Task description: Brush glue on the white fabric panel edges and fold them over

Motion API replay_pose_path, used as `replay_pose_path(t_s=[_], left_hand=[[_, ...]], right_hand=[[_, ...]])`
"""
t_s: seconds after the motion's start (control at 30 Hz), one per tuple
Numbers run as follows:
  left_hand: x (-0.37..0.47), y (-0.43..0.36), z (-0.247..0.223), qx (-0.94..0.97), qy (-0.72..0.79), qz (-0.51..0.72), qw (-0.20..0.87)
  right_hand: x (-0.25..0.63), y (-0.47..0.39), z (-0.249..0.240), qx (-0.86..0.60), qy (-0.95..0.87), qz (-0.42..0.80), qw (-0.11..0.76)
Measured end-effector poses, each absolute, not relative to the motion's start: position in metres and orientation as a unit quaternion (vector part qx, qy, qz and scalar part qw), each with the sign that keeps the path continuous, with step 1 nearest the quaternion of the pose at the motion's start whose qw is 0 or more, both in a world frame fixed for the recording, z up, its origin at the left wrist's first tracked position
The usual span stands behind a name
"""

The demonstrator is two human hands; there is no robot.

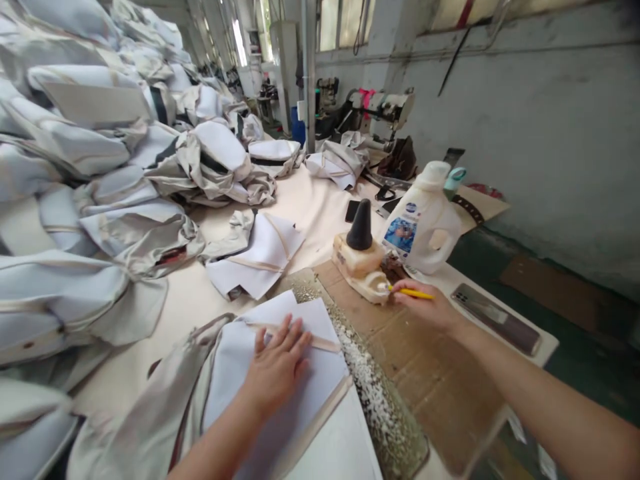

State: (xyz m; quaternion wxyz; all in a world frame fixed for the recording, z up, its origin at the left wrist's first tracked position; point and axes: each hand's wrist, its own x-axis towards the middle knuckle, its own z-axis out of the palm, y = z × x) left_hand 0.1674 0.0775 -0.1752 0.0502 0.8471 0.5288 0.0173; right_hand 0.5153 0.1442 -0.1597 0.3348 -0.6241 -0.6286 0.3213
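My left hand lies flat with its fingers spread on a white fabric piece crossed by tan strips. Grey cloth hangs from that piece on its left side. To the right, my right hand pinches a thin yellow stick, whose tip reaches the open mouth of a stained, cream-coloured pot. A black cone stands on top of the pot. Brown cardboard lies beneath the pot and my right hand.
Behind the pot is a white jug with a blue label. A phone lies near the table's right edge. White-speckled board runs beside the cardboard. Large heaps of white and grey pieces fill the left; a sewing machine stands behind.
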Motion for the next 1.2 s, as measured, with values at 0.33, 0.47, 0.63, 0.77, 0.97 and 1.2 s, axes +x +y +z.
replay_pose_path(t_s=[0.33,0.47,0.63,0.77,0.97,1.2], left_hand=[[0.154,0.104,-0.169,0.830,0.558,-0.024,-0.001],[0.152,0.105,-0.162,0.829,0.557,-0.042,-0.020],[0.145,0.110,-0.149,0.819,0.568,-0.074,-0.033],[0.147,0.110,-0.141,0.815,0.578,-0.042,-0.033],[0.162,0.107,-0.166,0.845,0.534,0.016,0.029],[0.165,0.108,-0.195,0.839,0.540,0.004,0.071]], right_hand=[[0.525,0.137,-0.173,-0.640,-0.545,0.369,0.396],[0.525,0.143,-0.181,-0.668,-0.497,0.376,0.408],[0.520,0.142,-0.171,-0.678,-0.503,0.342,0.413],[0.516,0.135,-0.162,-0.668,-0.587,0.300,0.345],[0.519,0.133,-0.158,-0.633,-0.676,0.209,0.314],[0.497,0.137,-0.139,-0.619,-0.697,0.228,0.282]])
